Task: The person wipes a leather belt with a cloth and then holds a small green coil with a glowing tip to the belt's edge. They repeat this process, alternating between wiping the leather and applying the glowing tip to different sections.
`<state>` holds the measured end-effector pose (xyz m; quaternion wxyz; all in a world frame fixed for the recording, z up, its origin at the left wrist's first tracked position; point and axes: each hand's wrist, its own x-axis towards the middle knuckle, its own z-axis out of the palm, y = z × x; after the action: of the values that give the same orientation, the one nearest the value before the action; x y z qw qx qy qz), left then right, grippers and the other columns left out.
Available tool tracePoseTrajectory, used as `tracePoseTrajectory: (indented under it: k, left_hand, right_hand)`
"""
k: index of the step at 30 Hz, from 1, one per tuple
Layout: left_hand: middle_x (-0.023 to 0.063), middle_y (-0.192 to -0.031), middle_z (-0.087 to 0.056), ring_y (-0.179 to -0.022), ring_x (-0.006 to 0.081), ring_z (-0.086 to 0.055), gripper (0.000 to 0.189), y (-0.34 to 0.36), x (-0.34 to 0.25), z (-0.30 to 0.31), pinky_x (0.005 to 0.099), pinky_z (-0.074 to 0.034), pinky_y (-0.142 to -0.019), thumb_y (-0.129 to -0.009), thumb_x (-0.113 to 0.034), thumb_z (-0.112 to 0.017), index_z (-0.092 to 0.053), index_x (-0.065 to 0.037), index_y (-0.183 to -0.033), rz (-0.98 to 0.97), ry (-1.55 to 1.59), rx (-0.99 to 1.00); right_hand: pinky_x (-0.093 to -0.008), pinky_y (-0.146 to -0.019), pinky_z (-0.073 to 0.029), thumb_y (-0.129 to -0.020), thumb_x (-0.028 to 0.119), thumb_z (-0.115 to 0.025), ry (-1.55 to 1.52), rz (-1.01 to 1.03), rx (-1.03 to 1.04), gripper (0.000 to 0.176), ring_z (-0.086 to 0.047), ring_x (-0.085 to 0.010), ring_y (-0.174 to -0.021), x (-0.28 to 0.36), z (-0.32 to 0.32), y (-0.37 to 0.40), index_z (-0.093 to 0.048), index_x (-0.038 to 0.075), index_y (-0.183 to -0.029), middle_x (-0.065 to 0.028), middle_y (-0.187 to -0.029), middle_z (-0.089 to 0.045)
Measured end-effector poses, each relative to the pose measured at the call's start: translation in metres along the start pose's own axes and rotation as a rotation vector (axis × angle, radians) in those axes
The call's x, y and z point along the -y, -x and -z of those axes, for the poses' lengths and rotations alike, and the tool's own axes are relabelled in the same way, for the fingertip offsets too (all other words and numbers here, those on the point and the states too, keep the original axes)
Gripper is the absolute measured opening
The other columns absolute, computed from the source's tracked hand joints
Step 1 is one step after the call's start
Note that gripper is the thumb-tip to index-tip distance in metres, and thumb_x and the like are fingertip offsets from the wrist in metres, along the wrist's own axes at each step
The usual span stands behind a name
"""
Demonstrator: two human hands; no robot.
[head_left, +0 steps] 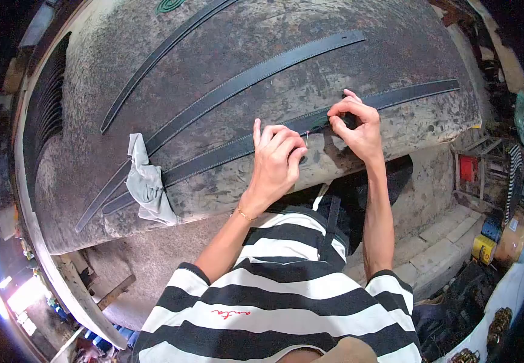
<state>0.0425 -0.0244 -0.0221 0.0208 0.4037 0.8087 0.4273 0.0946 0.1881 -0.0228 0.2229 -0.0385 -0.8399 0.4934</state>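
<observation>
My left hand (276, 151) is closed in a pinch at the near edge of the work surface. Between its fingertips stands a thin stick (307, 138) with a pinkish tip, too small to name surely. My right hand (359, 124) is also pinched, thumb against forefinger, other fingers raised. At its fingertips is a dark green mosquito coil (319, 122), partly hidden and hard to see against the strap behind. Both hands are over the nearest dark leather belt strap (213, 158), which has pale stitching along its edges. The hands are a short way apart.
A second stitched strap (256, 71) and a third (153, 63) lie farther back on the worn table (389, 48). A grey cloth (148, 184) covers parts of two straps at left. A green coil (169, 5) lies at the far edge. Many dark straps (47, 115) hang at left.
</observation>
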Motion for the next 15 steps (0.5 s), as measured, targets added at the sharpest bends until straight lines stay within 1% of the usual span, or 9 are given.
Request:
tracePoseTrajectory:
  k: [5,8,11,13,14,15]
  left_hand:
    - [0.0048,-0.090,-0.062,-0.101,0.0259,-0.056,0.005,0.001,0.002,0.000,0.0605,-0.020,-0.113,-0.079,-0.008,-0.068,-0.063,-0.006,-0.080,-0.014,0.009,0.008]
    - [0.0047,-0.089,-0.062,-0.102,0.0259,-0.056,0.006,0.002,0.002,0.001,0.0600,-0.021,-0.113,-0.079,-0.008,-0.069,-0.063,-0.007,-0.079,-0.002,0.031,0.003]
    - [0.0050,-0.092,-0.062,-0.102,0.0256,-0.056,0.008,0.004,0.003,0.003,0.0597,-0.021,-0.113,-0.078,-0.008,-0.069,-0.063,-0.006,-0.082,0.000,0.053,0.014]
    - [0.0085,-0.102,-0.060,-0.110,0.0278,-0.055,0.015,0.009,0.005,0.010,0.0579,-0.023,-0.112,-0.077,-0.009,-0.070,-0.063,-0.006,-0.090,-0.004,0.042,0.025]
    - [0.0103,-0.108,-0.059,-0.114,0.0296,-0.053,0.020,0.010,-0.002,0.027,0.0559,-0.027,-0.110,-0.077,-0.007,-0.071,-0.062,-0.006,-0.095,-0.011,-0.094,-0.042]
    - [0.0121,-0.114,-0.058,-0.117,0.0315,-0.052,0.025,0.015,-0.010,0.055,0.0538,-0.030,-0.108,-0.076,-0.006,-0.071,-0.062,-0.005,-0.099,-0.018,-0.229,-0.106]
  right_hand:
    - [-0.0465,-0.110,-0.036,-0.074,0.001,-0.068,-0.008,-0.005,-0.003,0.005,-0.064,-0.0171,-0.073,0.000,0.000,0.000,-0.066,0.002,-0.078,-0.0042,-0.074,-0.067]
    - [-0.0463,-0.110,-0.036,-0.074,0.001,-0.068,-0.085,-0.022,-0.045,0.005,-0.064,-0.0168,-0.073,-0.002,0.000,0.001,-0.066,0.002,-0.078,-0.0044,-0.074,-0.066]
    - [-0.0467,-0.110,-0.035,-0.074,0.001,-0.068,-0.052,-0.012,-0.019,0.005,-0.063,-0.0164,-0.074,-0.001,0.000,0.001,-0.066,0.002,-0.079,-0.0045,-0.075,-0.066]
    - [-0.0451,-0.110,-0.036,-0.076,0.001,-0.068,-0.010,0.012,0.016,0.005,-0.062,-0.0138,-0.075,-0.001,0.001,0.001,-0.066,0.001,-0.081,-0.0026,-0.075,-0.066]
    - [-0.0451,-0.110,-0.036,-0.076,0.001,-0.068,-0.007,0.014,0.016,0.005,-0.062,-0.0138,-0.075,-0.002,0.003,0.001,-0.066,0.001,-0.081,-0.0026,-0.075,-0.066]
    - [-0.0432,-0.110,-0.037,-0.077,0.000,-0.068,-0.089,-0.054,-0.044,0.005,-0.062,-0.0123,-0.076,-0.003,0.004,0.003,-0.067,0.000,-0.082,-0.0019,-0.078,-0.066]
